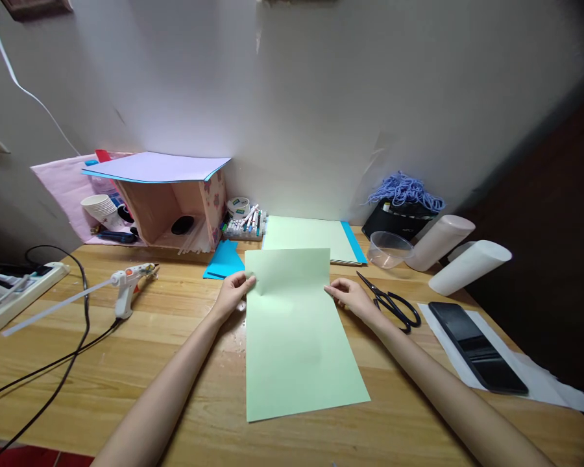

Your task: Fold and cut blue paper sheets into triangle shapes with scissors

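A sheet of light green paper (296,344) is in the middle of the wooden table, its far part lifted a little. My left hand (232,295) pinches its left edge between thumb and fingers. On the opposite edge my right hand (353,297) pinches it the same way. Just right of that hand lie black-handled scissors (396,306), blades pointing away to the left. Behind the sheet, a stack of pale green paper (304,235) with a blue strip rests by the wall. Folded blue paper pieces (224,261) lie beyond my left hand.
At left are a hot glue gun (125,285), its black cable (85,311) and a power strip (24,298). A pink box (214,201) stands behind. Markers (250,220), a clear plastic bowl (389,250), white rolls (470,267) and a phone (477,347) surround the work area.
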The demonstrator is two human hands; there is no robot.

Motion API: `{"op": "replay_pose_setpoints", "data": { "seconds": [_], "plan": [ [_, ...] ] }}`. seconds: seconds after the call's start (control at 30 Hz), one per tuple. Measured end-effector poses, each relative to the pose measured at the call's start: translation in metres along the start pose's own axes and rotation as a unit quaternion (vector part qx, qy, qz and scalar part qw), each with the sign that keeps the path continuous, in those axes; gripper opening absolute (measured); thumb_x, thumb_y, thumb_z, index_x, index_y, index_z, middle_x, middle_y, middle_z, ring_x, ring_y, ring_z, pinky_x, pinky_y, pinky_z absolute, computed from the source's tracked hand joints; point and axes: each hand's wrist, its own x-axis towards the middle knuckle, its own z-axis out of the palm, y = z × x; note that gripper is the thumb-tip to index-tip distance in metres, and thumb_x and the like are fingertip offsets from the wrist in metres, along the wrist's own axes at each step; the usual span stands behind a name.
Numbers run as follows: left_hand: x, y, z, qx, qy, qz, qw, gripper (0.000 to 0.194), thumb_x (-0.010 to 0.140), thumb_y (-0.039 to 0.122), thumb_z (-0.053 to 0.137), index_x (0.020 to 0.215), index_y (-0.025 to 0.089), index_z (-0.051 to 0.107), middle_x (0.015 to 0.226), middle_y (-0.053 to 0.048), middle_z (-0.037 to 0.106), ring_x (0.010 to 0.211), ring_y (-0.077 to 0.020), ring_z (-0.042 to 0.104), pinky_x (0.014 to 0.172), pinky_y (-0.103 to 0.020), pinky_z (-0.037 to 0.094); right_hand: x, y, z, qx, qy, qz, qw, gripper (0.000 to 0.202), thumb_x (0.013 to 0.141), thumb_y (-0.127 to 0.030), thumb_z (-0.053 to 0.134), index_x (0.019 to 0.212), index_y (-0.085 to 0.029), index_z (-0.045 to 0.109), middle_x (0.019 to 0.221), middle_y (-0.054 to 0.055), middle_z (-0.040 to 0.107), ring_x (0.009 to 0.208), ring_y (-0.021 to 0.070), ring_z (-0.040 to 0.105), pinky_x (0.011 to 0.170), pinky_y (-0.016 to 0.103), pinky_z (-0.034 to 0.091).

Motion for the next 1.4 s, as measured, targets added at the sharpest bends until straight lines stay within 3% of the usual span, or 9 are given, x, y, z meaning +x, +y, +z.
{"op": "replay_pose_setpoints", "data": {
  "seconds": [0.3,0.5,0.67,0.83,1.0,1.13,1.23,1.3,1.4],
  "plan": [
    [0.0,-0.004,0.0,0.071,0.083,-0.04,0.993,0.039,0.062,0.05,0.065,0.07,0.011,0.063,0.05,0.002,0.05,0.041,-0.0076,0.04,0.037,-0.018,0.033,0.003,0.0,0.008,-0.011,0.047,-0.072,0.996,0.038,0.068,-0.047,0.063,0.057,-0.017,0.042,0.052,-0.005,0.041,0.048,0.0092,0.039,0.046,0.02,0.029],
    [0.001,-0.011,-0.003,0.074,0.118,-0.042,0.989,0.041,0.068,0.05,0.06,0.078,0.011,0.064,0.05,0.002,0.049,0.038,-0.0077,0.039,0.033,-0.018,0.03,0.003,-0.005,0.0,0.005,0.04,-0.07,0.997,0.041,0.066,-0.054,0.06,0.057,-0.017,0.047,0.054,-0.002,0.051,0.05,0.0131,0.046,0.047,0.022,0.035],
    [0.002,-0.009,-0.007,0.108,0.163,-0.004,0.981,0.036,0.069,0.047,0.059,0.074,0.011,0.064,0.062,0.0,0.056,0.047,-0.008,0.043,0.039,-0.017,0.032,0.005,-0.004,-0.017,0.062,0.111,-0.037,0.991,0.041,0.063,-0.056,0.062,0.069,-0.015,0.058,0.062,0.002,0.06,0.055,0.0168,0.054,0.049,0.024,0.041],
    [0.003,-0.006,-0.006,0.113,0.12,-0.017,0.986,0.037,0.072,0.048,0.056,0.078,0.012,0.063,0.058,0.001,0.055,0.047,-0.0092,0.043,0.044,-0.018,0.034,0.004,0.001,-0.028,0.11,0.107,-0.028,0.988,0.04,0.06,-0.05,0.068,0.074,-0.014,0.061,0.069,0.003,0.064,0.058,0.0168,0.057,0.052,0.024,0.044],
    [0.006,-0.014,-0.006,0.147,0.103,0.024,0.983,0.036,0.075,0.047,0.053,0.077,0.012,0.061,0.069,-0.002,0.06,0.063,-0.0138,0.052,0.055,-0.02,0.039,0.002,-0.001,-0.016,0.132,0.061,-0.018,0.989,0.037,0.061,-0.048,0.068,0.076,-0.014,0.061,0.067,0.003,0.064,0.059,0.0173,0.058,0.053,0.025,0.045],
    [0.007,-0.013,-0.011,0.163,0.173,0.016,0.971,0.04,0.076,0.044,0.053,0.1,0.012,0.056,0.085,-0.008,0.063,0.077,-0.0188,0.058,0.064,-0.025,0.044,0.003,-0.007,-0.007,0.246,0.179,-0.043,0.952,0.036,0.059,-0.043,0.072,0.077,-0.014,0.059,0.069,0.002,0.065,0.061,0.016,0.06,0.057,0.025,0.048],
    [0.004,-0.004,-0.008,0.236,0.231,0.078,0.941,0.044,0.076,0.041,0.055,0.112,0.016,0.05,0.111,-0.011,0.053,0.105,-0.0219,0.049,0.086,-0.032,0.041,0.0,-0.013,-0.004,0.332,0.266,-0.071,0.902,0.035,0.055,-0.036,0.075,0.076,-0.015,0.057,0.077,0.003,0.066,0.073,0.0168,0.061,0.066,0.025,0.05],
    [0.0,0.001,0.001,0.252,0.219,0.09,0.938,0.041,0.079,0.043,0.049,0.111,0.017,0.049,0.118,-0.012,0.048,0.112,-0.0224,0.044,0.091,-0.034,0.037,-0.007,-0.015,-0.002,0.355,0.285,-0.058,0.888,0.034,0.053,-0.031,0.076,0.077,-0.016,0.056,0.082,0.004,0.066,0.078,0.0185,0.061,0.066,0.026,0.051],
    [-0.007,0.0,0.019,0.162,0.124,-0.01,0.979,0.046,0.083,0.049,0.039,0.114,0.015,0.044,0.119,-0.015,0.046,0.106,-0.0226,0.049,0.084,-0.035,0.043,-0.023,-0.012,0.002,0.311,0.247,-0.005,0.918,0.033,0.056,-0.029,0.073,0.082,-0.016,0.058,0.089,0.005,0.065,0.081,0.0206,0.061,0.064,0.028,0.052]
  ]
}}
